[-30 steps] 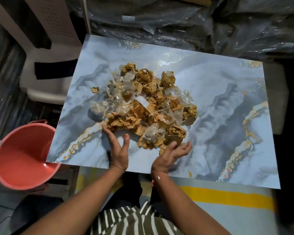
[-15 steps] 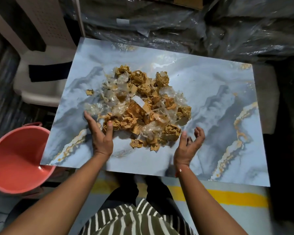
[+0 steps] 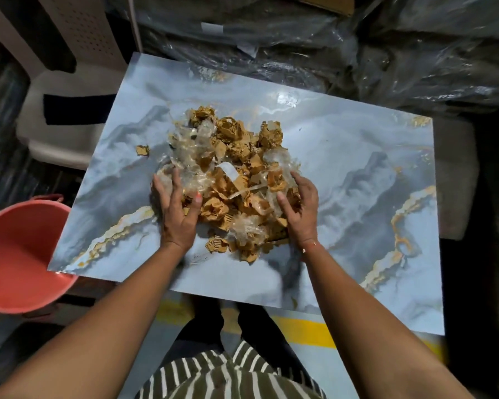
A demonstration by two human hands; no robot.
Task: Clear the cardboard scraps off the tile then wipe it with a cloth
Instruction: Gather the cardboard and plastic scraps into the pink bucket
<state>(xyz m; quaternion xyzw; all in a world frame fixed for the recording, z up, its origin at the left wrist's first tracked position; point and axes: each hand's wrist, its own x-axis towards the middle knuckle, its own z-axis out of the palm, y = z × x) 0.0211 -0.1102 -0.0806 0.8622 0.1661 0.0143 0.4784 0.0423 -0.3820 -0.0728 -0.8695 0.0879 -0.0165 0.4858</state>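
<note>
A large blue-grey marbled tile [image 3: 343, 174] with gold veins lies flat in front of me. A heap of crumpled brown cardboard scraps [image 3: 236, 156] mixed with clear plastic wrap sits on its middle. My left hand [image 3: 177, 210] presses against the heap's left side, fingers spread over plastic. My right hand [image 3: 300, 207] cups the heap's right side, fingers curled into the scraps. One small stray scrap [image 3: 142, 150] lies apart to the left. No cloth is in view.
A salmon-pink plastic tub [image 3: 15, 254] stands on the floor beside the tile's near left corner. A white plastic chair [image 3: 67, 90] is at the far left. Bundles wrapped in dark plastic sheeting [image 3: 343, 47] fill the space behind the tile.
Both hands have moved forward from the heap's near edge and closed in on its two sides. The heap looks pushed a little tighter together.
</note>
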